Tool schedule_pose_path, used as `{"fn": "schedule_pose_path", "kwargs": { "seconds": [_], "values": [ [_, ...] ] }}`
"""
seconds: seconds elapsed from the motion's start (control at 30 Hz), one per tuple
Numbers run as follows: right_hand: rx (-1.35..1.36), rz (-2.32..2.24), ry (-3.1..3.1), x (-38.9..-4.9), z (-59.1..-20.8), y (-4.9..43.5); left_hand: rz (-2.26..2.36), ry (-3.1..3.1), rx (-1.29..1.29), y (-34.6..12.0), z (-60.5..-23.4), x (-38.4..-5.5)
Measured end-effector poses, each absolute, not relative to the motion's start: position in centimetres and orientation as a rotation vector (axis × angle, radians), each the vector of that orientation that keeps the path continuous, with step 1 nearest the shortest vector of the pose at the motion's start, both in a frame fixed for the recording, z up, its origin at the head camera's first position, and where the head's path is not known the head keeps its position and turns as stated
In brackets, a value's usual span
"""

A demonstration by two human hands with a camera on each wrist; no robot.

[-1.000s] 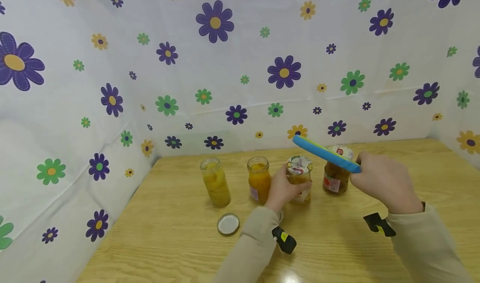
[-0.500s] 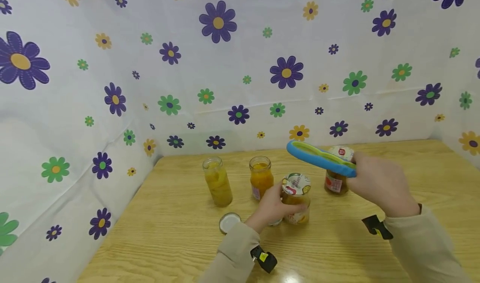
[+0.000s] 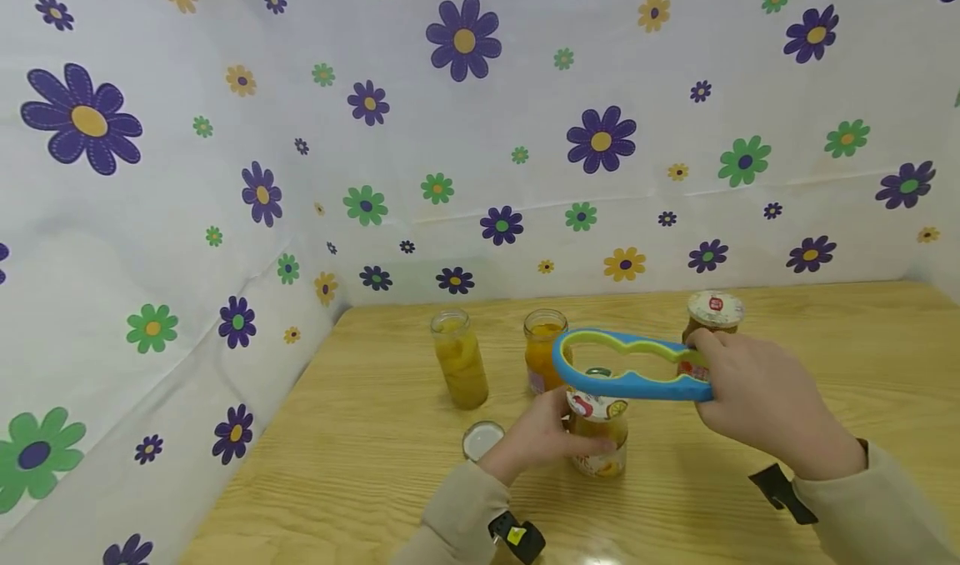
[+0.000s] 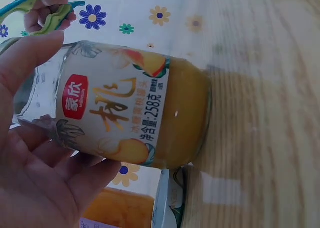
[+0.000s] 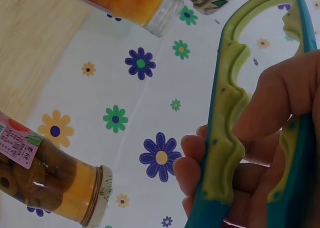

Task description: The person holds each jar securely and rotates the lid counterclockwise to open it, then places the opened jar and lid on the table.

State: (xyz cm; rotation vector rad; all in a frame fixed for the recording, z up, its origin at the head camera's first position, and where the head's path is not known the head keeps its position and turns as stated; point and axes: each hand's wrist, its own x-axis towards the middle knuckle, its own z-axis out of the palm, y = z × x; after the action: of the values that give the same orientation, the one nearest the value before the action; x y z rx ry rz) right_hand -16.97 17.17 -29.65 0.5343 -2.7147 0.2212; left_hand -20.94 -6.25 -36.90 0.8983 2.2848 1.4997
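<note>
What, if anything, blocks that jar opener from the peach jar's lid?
Nothing visible: the jar opener in the right hand overlaps the lid in the head view; the left hand, gripping the peach jar, sits beside the lid.

Extends a beige-sleeved left forearm [image 3: 453, 511] up and rightward from the bottom edge of the head view, with the left hand [image 3: 536, 438] low in a wide, curved grip — thumb [image 4: 30, 62] to one side and fingers [image 4: 95, 188] bent round opposite. Slants a right forearm [image 3: 877, 498], sleeved in the same beige, in from the lower right corner, up and to the left. Holds the right hand [image 3: 772, 398] a little higher, well apart from the other — back turned upward, fingertips [image 5: 188, 174] curled inward.
</note>
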Motion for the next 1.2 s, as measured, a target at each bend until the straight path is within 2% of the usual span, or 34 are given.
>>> {"fn": "schedule_pose_path", "kwargs": {
  "seconds": [0.43,1.2],
  "values": [
    [0.666,0.09,-2.619,-16.7,-31.2,17.7,1.464,2.188,0.937,-6.8,-36.6,-21.0],
    [0.704,0.02,-2.682,-17.3,-31.8,17.4,1.502,2.163,0.905,-7.1,-37.0,-21.2]
  ]
}}
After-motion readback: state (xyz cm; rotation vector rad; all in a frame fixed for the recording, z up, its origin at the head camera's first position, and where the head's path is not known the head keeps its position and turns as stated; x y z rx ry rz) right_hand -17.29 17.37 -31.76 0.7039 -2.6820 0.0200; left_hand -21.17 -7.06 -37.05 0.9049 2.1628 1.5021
